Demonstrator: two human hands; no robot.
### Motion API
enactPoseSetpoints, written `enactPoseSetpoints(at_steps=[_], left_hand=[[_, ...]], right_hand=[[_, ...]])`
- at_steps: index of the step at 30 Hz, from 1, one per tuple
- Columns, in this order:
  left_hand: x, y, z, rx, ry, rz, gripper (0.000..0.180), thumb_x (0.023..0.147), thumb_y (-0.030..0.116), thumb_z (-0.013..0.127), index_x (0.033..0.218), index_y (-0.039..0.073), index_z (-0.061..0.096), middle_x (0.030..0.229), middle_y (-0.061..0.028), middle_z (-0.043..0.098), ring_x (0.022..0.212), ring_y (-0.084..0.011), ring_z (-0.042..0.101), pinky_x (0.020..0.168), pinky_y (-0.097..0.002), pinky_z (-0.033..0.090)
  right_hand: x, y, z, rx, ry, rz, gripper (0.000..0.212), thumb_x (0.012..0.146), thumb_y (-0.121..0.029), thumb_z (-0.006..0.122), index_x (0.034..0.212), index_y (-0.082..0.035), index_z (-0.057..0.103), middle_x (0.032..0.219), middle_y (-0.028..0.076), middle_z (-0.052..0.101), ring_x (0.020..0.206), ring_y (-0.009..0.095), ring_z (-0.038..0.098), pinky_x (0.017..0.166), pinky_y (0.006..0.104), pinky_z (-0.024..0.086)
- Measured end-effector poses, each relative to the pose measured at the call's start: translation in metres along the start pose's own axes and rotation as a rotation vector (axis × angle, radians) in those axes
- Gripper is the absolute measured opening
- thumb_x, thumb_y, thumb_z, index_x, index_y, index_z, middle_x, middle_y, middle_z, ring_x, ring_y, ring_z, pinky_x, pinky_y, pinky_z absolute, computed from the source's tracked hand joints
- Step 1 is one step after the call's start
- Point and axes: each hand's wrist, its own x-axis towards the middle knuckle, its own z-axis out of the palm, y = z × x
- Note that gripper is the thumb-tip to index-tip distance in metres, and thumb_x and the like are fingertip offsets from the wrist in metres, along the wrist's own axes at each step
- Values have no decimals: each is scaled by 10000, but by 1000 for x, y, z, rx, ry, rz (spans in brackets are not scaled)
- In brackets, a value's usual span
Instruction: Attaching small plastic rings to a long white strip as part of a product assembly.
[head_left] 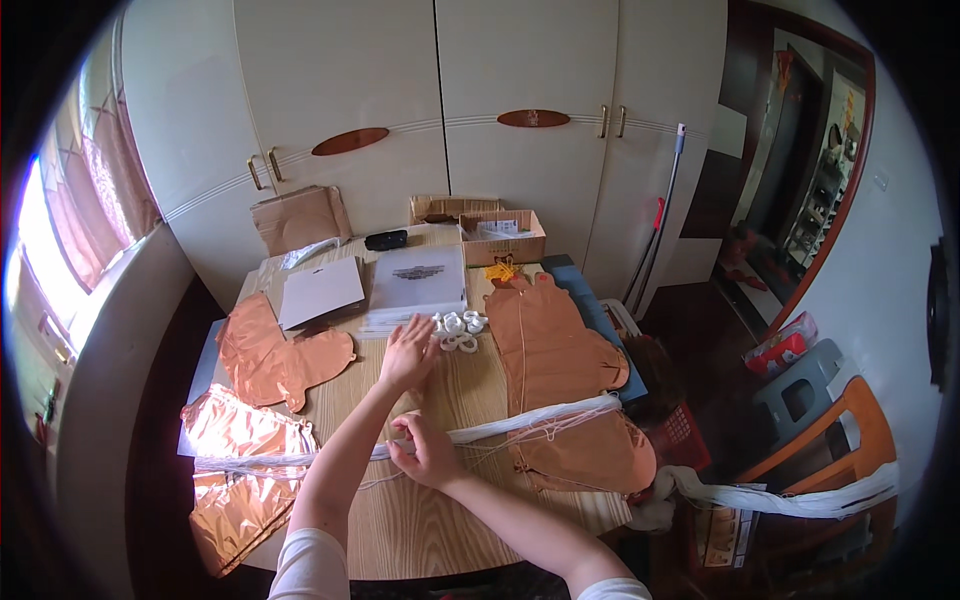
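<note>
My left hand [408, 355] lies open with its fingers stretched out, at the near edge of a stack of clear plastic bags [420, 285]. Just right of its fingertips are several small white string coils [460, 328]. My right hand [428, 452] is nearer to me, its fingers curled in over a long bundle of white strings [530, 417]. Whatever its fingers hold is too small or hidden to make out. The bundle runs across the table, over flat copper-coloured foil balloons at left [240, 490] and right [585, 450].
Another foil balloon [280, 350] lies at the left, beside grey-white cards [322, 292]. A cardboard box [502, 240], a black tray [386, 240] and a yellow bundle [503, 271] stand at the back. White strings [790, 497] hang over a wooden chair [860, 430] at right.
</note>
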Motion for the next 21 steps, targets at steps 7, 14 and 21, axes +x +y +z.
enactPoseSetpoints(at_steps=[7,14,21], left_hand=[[-12,-14,18,-142,-172,-245,612,901,354,343,1363,-27,219,1364,-217,343,1323,-299,237,1085,-449,129],[-10,-9,12,-163,-180,-282,635,907,370,320,1371,-37,171,1390,-214,301,1332,-306,207,1078,-497,88],[-71,13,-78,-297,-78,-305,420,819,206,547,1214,82,478,1067,-159,592,899,-270,580,794,-382,435]], right_hand=[[2,-5,-3,16,-21,37,278,793,-175,579,1011,-27,487,919,122,543,833,271,558,722,353,449],[0,-4,2,-1,12,32,266,798,-165,578,1013,-32,496,899,126,546,793,269,558,697,360,451],[0,-4,-1,65,46,168,199,779,-134,586,952,-51,531,836,107,532,735,257,550,660,358,448]])
